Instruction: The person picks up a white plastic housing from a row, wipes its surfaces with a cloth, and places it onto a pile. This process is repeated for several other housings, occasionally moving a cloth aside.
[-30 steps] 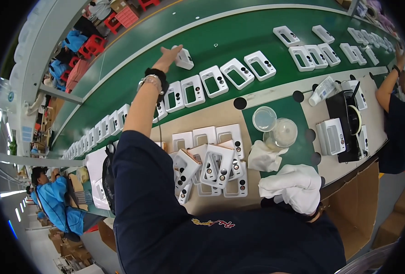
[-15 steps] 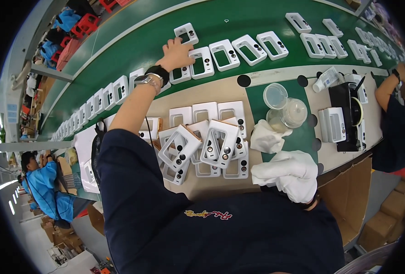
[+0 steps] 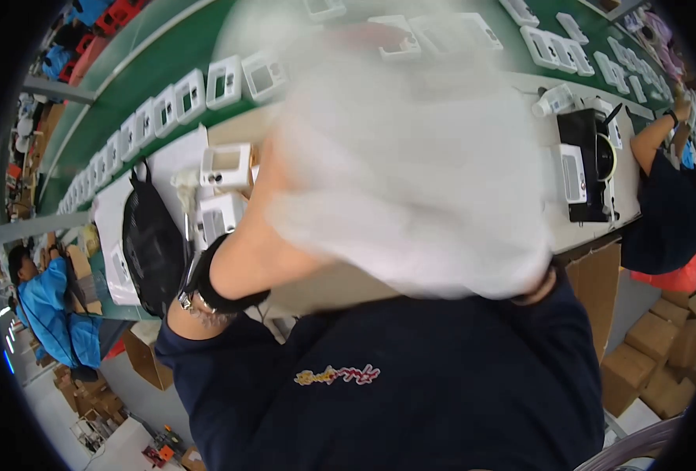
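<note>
A large white cloth [image 3: 411, 173], smeared by motion and close to the camera, fills the middle of the head view. My right hand is hidden under it; only a strip of my right wrist [image 3: 540, 289] shows at its lower right edge, and the cloth goes with that hand. From the lower left, my left hand [image 3: 266, 235] reaches in behind the cloth, a black band round its wrist. Its fingers are covered, so anything in them cannot be made out. Beside it stand white frame-shaped housings [image 3: 221, 213] with a window and round black spots.
White housings [image 3: 224, 81] stand in a row along the green conveyor [image 3: 152, 74]. A black mesh bag [image 3: 150, 235] lies at left. To the right are a black holder [image 3: 587, 200], a white tube [image 3: 553, 100] and cardboard boxes [image 3: 654, 337]. Co-workers [image 3: 61, 302] sit on both sides.
My left hand has come back from the conveyor toward my body. The white cloth round my right hand has risen close to the camera and hides most of the stacked housings.
</note>
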Available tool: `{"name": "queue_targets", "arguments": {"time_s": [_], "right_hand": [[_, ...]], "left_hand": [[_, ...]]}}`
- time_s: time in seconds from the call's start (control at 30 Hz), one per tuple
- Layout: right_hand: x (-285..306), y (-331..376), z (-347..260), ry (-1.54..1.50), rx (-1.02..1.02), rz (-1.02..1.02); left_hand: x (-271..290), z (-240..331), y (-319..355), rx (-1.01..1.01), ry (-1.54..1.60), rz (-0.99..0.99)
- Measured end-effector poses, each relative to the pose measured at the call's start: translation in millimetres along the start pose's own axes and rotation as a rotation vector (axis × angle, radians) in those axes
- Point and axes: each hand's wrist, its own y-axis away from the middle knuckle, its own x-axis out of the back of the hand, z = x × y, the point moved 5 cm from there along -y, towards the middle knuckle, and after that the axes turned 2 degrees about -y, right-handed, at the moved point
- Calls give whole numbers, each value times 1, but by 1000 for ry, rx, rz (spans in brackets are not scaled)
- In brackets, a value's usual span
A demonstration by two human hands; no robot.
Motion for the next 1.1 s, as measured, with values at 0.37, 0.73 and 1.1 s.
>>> {"name": "queue_targets", "arguments": {"time_s": [0.37,0.73,1.1], "right_hand": [[26,-12,6,312,-464,143],[-30,-34,-21,22,-428,-305],[-32,-2,-4,-505,-1022,6]], "left_hand": [[-2,-12,57,238,780,270],[-7,3,59,3,704,549],[-10,5,56,-14,493,533]]}}
